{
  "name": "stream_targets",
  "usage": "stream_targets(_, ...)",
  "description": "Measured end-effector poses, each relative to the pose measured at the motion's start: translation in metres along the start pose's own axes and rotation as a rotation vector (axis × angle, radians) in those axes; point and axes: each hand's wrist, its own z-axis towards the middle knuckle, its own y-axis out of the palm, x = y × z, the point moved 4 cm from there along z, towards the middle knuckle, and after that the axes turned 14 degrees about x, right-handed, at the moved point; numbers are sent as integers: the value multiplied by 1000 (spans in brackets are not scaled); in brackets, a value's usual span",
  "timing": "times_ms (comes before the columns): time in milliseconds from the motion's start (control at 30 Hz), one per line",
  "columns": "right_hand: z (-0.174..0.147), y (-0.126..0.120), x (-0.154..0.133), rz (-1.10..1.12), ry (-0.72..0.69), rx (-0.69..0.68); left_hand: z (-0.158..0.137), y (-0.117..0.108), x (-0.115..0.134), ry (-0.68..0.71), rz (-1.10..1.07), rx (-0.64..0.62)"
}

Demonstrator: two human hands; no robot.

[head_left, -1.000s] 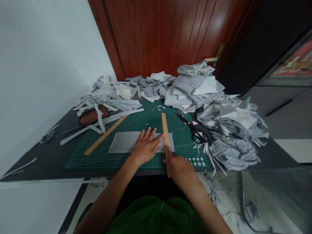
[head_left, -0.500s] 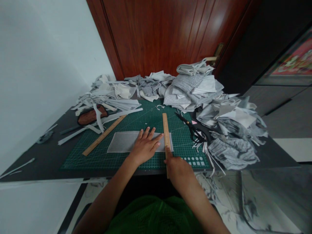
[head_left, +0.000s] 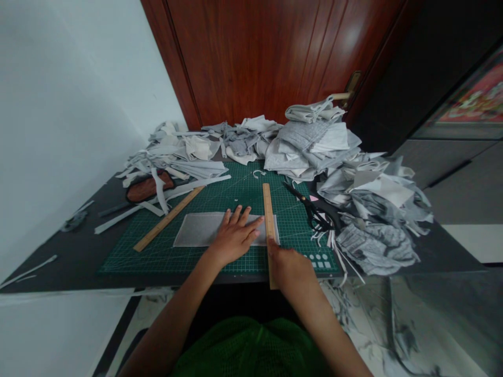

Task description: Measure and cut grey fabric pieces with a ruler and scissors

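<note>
Ruler laid across a cloth panel. We judge the work to be at the aligning stage: the pale grey cloth (head_left: 196, 230) is spread flat under the left hand (head_left: 233, 238), and the wooden ruler (head_left: 268, 207) is set crosswise near the cloth's right end, running away from the right hand (head_left: 293, 269). We can make out no cut or drawn line along the ruler; whatever marking or trimming it serves appears undone, and the black scissors (head_left: 305, 200) lie unheld, beyond the right hand and to its right.

We note that the left hand is flat, fingers fanned; whether its index tip touches the ruler we cannot tell. The right hand is partly curled, a digit resting on the ruler; we cannot tell whether it grips it.

The cloth is a long, smooth rectangle with fairly straight sides and a paler border, resting on the green cutting mat (head_left: 231, 188). Left of the left hand we find a second ruler (head_left: 168, 219), slanted.
</note>
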Motion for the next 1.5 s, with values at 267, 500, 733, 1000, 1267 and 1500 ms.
stream_targets(267,2,-3,4,36,-16,30,9,-5,2,-53,-6,-39)
stream_targets(500,2,-4,2,23,-34,63,22,-9,16,40,-19,155)
stream_targets(733,3,-1,1,3,-42,66,23,12,16,147,-98,17)
stream_targets(1000,8,-4,33,94,-28,80,23,14,17,130,-88,47)
stream_targets(1267,11,-6,72,232,91,36,25,13,18,110,-103,34)
stream_targets(1500,11,0,60,229,52,-25,25,11,20,121,-97,31)
